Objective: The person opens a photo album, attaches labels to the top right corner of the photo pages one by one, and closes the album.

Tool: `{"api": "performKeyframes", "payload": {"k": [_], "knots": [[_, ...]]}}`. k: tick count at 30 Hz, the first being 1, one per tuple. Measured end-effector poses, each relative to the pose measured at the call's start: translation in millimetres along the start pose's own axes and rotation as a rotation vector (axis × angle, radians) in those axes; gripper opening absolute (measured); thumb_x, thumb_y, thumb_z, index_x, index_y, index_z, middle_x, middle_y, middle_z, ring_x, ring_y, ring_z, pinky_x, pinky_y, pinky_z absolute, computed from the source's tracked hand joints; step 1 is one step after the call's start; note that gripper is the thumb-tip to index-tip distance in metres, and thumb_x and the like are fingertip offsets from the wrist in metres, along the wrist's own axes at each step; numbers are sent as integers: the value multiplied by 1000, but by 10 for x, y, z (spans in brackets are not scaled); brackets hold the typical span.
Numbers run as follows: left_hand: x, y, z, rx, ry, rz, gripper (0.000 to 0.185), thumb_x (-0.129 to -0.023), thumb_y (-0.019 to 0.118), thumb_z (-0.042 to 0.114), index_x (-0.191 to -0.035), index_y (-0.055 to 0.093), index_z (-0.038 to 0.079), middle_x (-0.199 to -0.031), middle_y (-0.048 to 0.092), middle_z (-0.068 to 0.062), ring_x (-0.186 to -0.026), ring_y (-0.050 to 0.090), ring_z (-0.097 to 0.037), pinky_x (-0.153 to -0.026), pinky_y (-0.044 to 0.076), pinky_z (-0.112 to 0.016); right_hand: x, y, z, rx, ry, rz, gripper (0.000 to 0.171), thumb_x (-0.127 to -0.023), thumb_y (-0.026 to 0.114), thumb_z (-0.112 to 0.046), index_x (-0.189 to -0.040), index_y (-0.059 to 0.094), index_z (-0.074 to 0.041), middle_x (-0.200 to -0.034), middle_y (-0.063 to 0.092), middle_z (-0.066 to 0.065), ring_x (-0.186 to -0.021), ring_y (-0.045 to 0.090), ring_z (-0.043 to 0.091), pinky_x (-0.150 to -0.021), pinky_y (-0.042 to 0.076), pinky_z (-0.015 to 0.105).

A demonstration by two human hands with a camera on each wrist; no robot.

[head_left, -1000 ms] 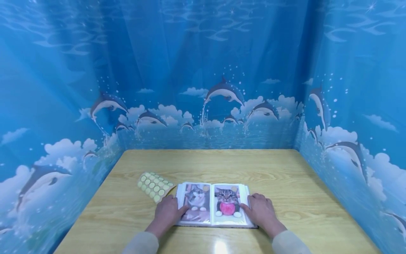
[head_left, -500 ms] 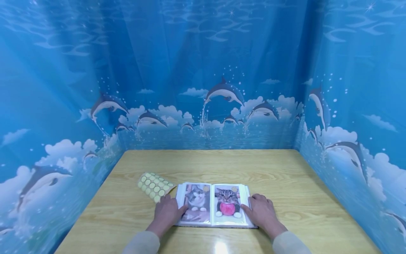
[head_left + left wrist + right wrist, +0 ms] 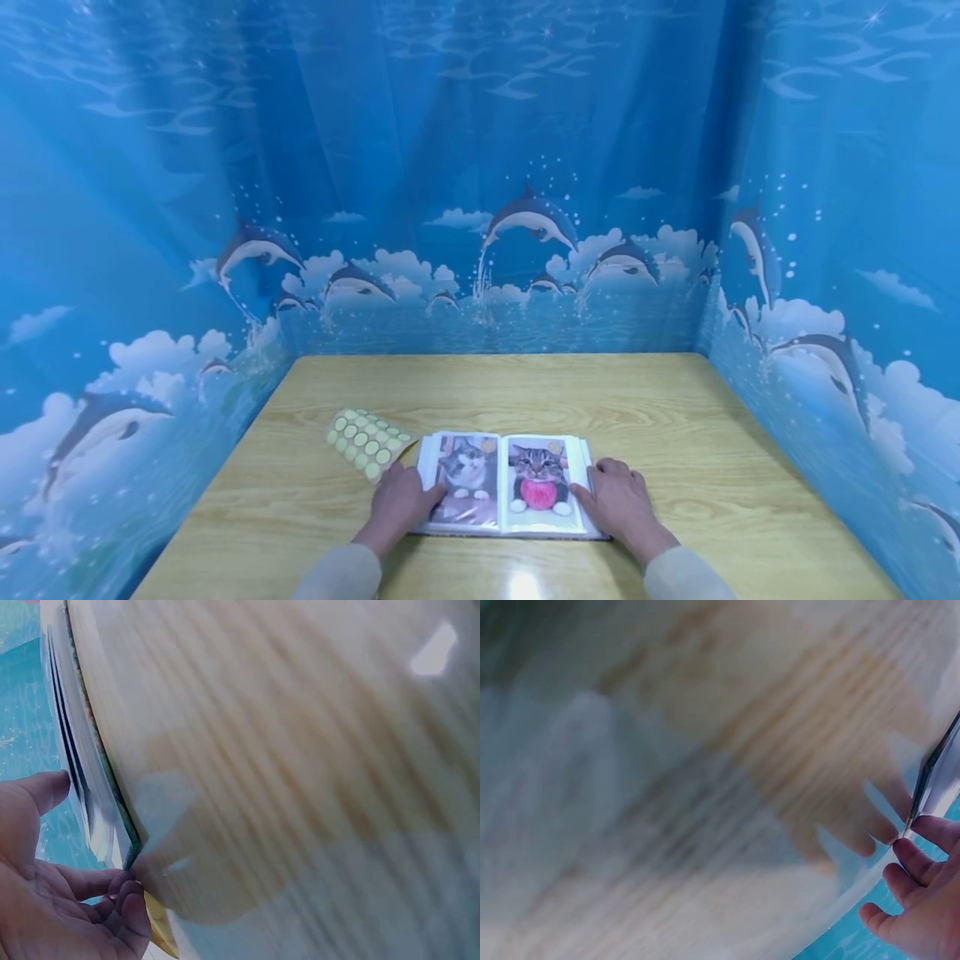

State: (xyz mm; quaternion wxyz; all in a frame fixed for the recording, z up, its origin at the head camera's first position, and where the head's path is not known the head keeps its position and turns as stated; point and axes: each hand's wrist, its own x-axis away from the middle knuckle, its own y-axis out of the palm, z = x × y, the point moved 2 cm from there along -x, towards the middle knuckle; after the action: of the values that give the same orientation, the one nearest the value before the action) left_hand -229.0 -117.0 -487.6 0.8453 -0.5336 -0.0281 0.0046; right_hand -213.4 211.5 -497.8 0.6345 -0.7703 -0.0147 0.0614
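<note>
An open photo album (image 3: 499, 487) lies on the wooden table, a cat photo (image 3: 467, 475) on its left page and another cat photo (image 3: 537, 479) on its right. My left hand (image 3: 400, 500) grips the left edge, thumb over the page and fingers at the cover. In the left wrist view, my left hand's curled fingertips (image 3: 129, 896) meet the green-edged cover corner. On the opposite side my right hand (image 3: 621, 496) holds the right edge with its thumb on the page margin. The right wrist view shows fingertips (image 3: 922, 823) touching the dark cover edge (image 3: 930, 769).
A sheet of round pale-green stickers (image 3: 363, 440) lies left of the album, its near corner close to my left hand. The wooden table (image 3: 712, 450) is enclosed at the back and sides by blue dolphin-print curtains (image 3: 420, 150).
</note>
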Motion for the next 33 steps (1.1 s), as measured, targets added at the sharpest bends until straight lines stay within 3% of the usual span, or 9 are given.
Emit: {"api": "performKeyframes", "payload": {"k": [8, 13, 17, 21, 24, 28, 30, 33], "knots": [[-45, 3, -23, 200, -71, -54, 47, -86, 74, 38, -92, 62, -8, -82, 54, -12, -72, 52, -23, -64, 48, -38, 13, -2, -10, -11, 5, -3, 55, -97, 58, -41, -128, 60, 5, -129, 54, 29, -124, 46, 46, -103, 32, 68], [-52, -12, -29, 354, -124, -51, 41, -86, 73, 31, -95, 62, -7, -83, 60, -12, -73, 56, -23, -69, 51, -39, 12, 7, -7, -8, 3, 2, 55, -97, 58, -41, -127, 61, 5, -129, 54, 29, -123, 47, 46, -102, 33, 67], [-48, -27, -18, 405, -160, -45, 40, -85, 74, 27, -101, 62, -8, -87, 62, -12, -76, 58, -23, -73, 53, -41, 9, 9, -7, -12, 3, -2, 55, -97, 58, -41, -128, 60, 5, -129, 53, 29, -124, 47, 46, -103, 33, 68], [-58, -30, -3, 464, -182, -55, 46, -83, 75, 21, -111, 59, -12, -96, 63, -18, -85, 60, -27, -82, 53, -45, 8, 2, -10, -11, 0, -1, 55, -97, 58, -41, -128, 60, 5, -129, 53, 29, -124, 47, 47, -103, 33, 68], [-72, -15, -15, 513, -213, -64, 60, -83, 75, 18, -125, 50, -17, -115, 59, -30, -103, 59, -39, -95, 48, -52, 10, -1, -12, -7, -5, 0, 55, -97, 58, -40, -128, 60, 5, -129, 54, 29, -124, 47, 47, -102, 33, 68], [-99, 12, -44, 581, -268, -86, 77, -86, 72, 19, -139, 33, -21, -139, 38, -41, -128, 40, -53, -110, 33, -59, 13, -4, -17, -4, -10, 3, 54, -97, 58, -40, -127, 60, 5, -129, 54, 29, -124, 47, 47, -102, 33, 68], [-111, 11, -49, 604, -275, -91, 78, -87, 71, 19, -139, 31, -22, -142, 34, -42, -131, 35, -55, -111, 30, -59, 15, -8, -20, -6, -9, 2, 54, -97, 58, -39, -127, 60, 5, -129, 54, 30, -124, 47, 47, -102, 33, 68], [-110, -16, -17, 622, -271, -102, 73, -87, 70, 19, -135, 35, -24, -137, 40, -42, -126, 41, -54, -108, 35, -59, 17, -15, -27, -12, -6, -1, 54, -97, 58, -39, -128, 60, 6, -129, 53, 30, -124, 46, 47, -103, 32, 68]]}}
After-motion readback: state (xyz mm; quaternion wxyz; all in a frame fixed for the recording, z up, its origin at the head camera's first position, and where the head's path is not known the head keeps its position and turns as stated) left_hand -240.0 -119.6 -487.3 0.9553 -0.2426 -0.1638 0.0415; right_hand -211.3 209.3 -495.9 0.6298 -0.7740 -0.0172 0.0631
